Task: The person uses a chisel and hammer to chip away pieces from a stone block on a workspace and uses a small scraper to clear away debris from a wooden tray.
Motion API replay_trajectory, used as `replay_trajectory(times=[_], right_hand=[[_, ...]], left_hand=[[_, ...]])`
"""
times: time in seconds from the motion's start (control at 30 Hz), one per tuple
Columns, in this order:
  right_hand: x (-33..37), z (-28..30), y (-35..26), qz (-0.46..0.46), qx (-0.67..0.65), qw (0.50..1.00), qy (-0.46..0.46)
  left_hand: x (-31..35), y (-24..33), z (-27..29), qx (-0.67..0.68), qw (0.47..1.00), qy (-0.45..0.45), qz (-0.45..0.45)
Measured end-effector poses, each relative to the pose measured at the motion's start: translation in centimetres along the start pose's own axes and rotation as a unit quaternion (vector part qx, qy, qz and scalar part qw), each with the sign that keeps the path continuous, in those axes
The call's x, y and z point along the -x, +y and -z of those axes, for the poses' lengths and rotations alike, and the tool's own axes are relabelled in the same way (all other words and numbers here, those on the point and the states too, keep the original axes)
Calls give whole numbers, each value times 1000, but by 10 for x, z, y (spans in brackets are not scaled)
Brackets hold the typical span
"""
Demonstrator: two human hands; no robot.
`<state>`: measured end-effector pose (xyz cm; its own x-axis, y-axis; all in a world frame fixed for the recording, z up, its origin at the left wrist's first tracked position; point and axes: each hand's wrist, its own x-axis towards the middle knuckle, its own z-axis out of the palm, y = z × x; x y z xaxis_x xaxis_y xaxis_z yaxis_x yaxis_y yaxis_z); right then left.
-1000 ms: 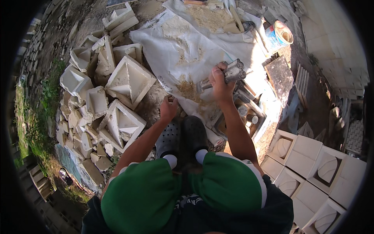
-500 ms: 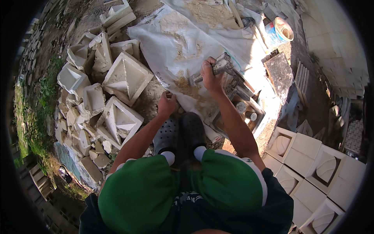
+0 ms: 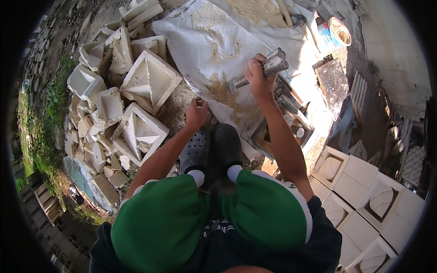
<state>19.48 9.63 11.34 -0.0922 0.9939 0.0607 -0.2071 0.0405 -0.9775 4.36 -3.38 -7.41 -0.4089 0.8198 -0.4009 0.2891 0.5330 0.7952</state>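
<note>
Right hand (image 3: pixel 258 77): closed in a full fist around a grey metal tool (image 3: pixel 268 67), gripped near its thick cylindrical end; narrower end of tool projecting down and left from fist, toward patch of sandy powder (image 3: pixel 221 91) on white sheet (image 3: pixel 200 50). Tool raised above sheet; contact with sheet not determinable.

Left hand (image 3: pixel 196 113): fingers curled and pinched at lower edge of white sheet, beside a thin dark strip lying along that edge. Exact object pinched not determinable.

Position of tool relative to hands: inside right fist, up and to the right of left hand, well apart from it. Powder patch between the two hands, nearer the right.

Feet: grey perforated clog (image 3: pixel 195 150) and dark shoe (image 3: pixel 226 146) side by side, just below left hand, at edge of sheet.

Containers:
- Blue bucket (image 3: pixel 334 36) at upper right, beyond sheet; pale rim, interior contents not determinable.
- Rectangular frame mould (image 3: pixel 268 136) right of shoes, below right forearm; small round pale items inside.
- Square white cast blocks (image 3: pixel 359 182) at lower right, set close in rows, each with a recessed curved cavity.

Left of sheet: heap of white pyramid-recessed casts (image 3: pixel 150 82), several whole, many broken, lying tilted on ground. Strip of grass (image 3: pixel 50 104) beyond heap at far left.
</note>
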Motion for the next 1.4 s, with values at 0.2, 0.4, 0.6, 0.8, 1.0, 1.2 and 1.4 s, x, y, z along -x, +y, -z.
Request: replay_trajectory(times=[0.2,0.4,0.6,0.8,1.0,1.2,1.4], right_hand=[[4,7,-13,13,-16,1000,13],[-3,3,17,11,-13,1000,9],[0,-9,18,-12,150,971,-186],[22,-9,1,7,302,888,-347],[22,-23,-16,1,406,824,-396],[14,2,-11,-26,385,834,-393],[13,27,-12,-38,325,866,-379]], left_hand=[[-1,1,5,10,1000,5,10],[-2,-4,1,-27,998,36,-33],[15,6,33,51,996,66,-35],[55,-12,102,8,976,181,-124],[76,-26,199,-109,906,377,-160],[17,-27,300,-291,821,485,-82],[-6,-28,346,-309,900,284,121]])
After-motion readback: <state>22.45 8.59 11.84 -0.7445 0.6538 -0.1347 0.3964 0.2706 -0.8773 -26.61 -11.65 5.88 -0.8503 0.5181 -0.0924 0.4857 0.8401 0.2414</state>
